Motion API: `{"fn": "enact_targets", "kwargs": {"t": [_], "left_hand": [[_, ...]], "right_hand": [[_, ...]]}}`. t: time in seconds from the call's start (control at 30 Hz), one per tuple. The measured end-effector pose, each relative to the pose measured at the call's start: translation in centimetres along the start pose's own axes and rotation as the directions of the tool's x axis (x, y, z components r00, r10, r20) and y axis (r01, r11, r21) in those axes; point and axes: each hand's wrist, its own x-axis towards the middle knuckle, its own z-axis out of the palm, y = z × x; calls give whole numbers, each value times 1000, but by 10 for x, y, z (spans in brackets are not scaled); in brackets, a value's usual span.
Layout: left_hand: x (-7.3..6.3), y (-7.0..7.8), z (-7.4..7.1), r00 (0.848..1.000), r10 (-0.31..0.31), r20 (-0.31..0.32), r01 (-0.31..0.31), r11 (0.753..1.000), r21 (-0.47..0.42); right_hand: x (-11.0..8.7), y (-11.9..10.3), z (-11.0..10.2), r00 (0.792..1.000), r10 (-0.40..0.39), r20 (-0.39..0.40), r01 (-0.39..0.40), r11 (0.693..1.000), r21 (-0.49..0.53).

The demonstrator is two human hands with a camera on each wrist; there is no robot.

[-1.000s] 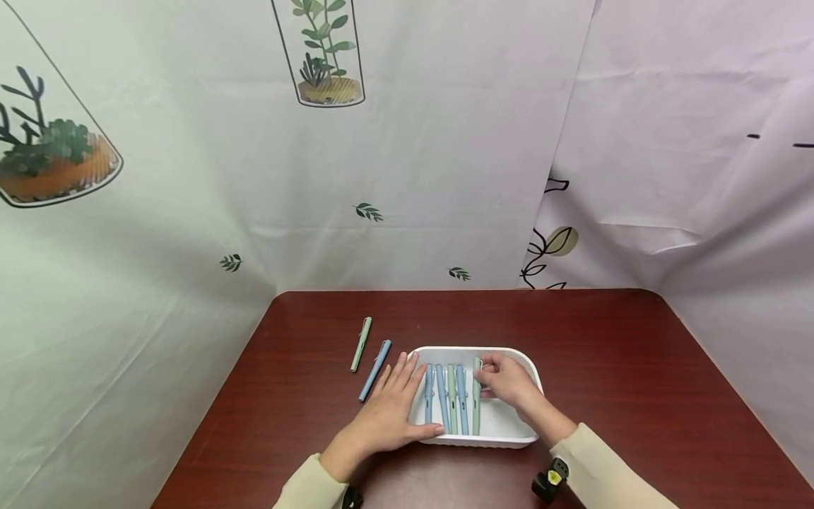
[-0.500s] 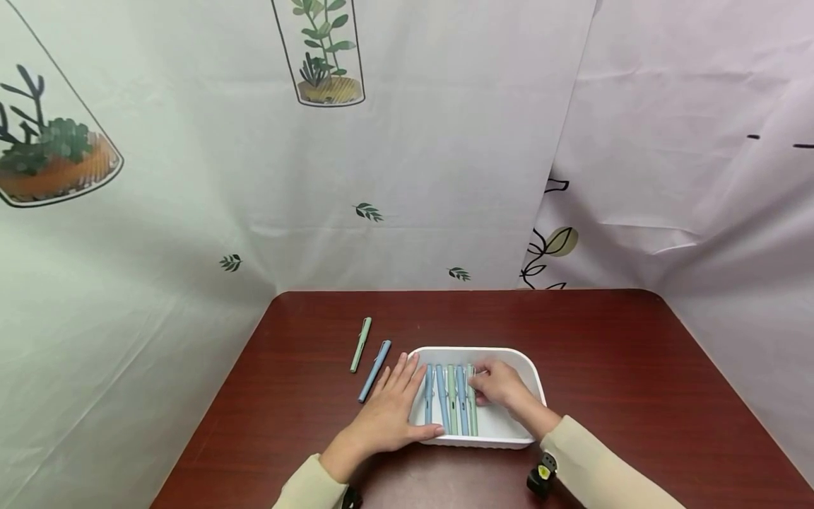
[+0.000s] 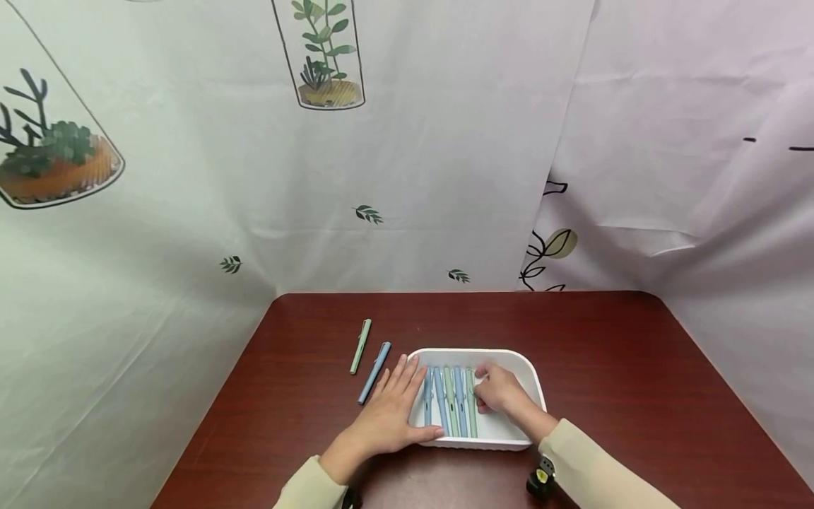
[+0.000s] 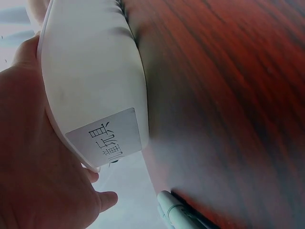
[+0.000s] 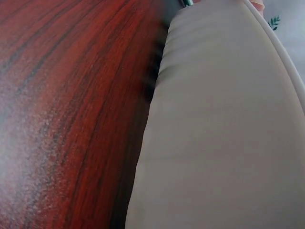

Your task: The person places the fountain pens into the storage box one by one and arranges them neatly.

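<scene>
A white tray (image 3: 502,445) holds several capped pens side by side, blue and green mixed. Spread fingers of my left hand (image 3: 381,417) rest on the tray's left rim, with the thumb along its front edge. Inside the tray, my right hand (image 3: 502,390) is bent beside the rightmost green pen (image 3: 471,406). Its fingertips lie at the pen's right side, blurred, and do not appear to pinch it. To the left of the green pen lies a blue pen (image 3: 461,403). The right wrist view shows mostly the tray's outer wall (image 5: 224,124).
On the reddish-brown table (image 3: 604,367), a green pen (image 3: 360,346) and a blue pen (image 3: 374,372) lie left of the tray. A printed label (image 4: 107,140) is stuck to the tray's side. A patterned white curtain (image 3: 413,155) hangs behind the table.
The rightmost green pen has moved left, up near the other pens, with my right hand's fingers pinching it earlier. Those fingers now sit beside it. My left hand has stayed in place.
</scene>
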Motion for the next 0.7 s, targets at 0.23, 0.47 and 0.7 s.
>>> {"fn": "enact_targets", "kwargs": {"t": [0.23,0.47,0.7], "left_hand": [[-1,-2,0,1000,5,11,-5,1000,-3],[-1,-2,-1,1000,7,3,-7,1000,7],[0,-2,0,1000,-2,15,2,1000,-5]], "right_hand": [[-6,-4,-7,998,-63,-27,60,995,-77],[-19,-10,-27,955,-289,-70,264,933,-244],[-38,15,-42,809,-569,-148,470,777,-418]]}}
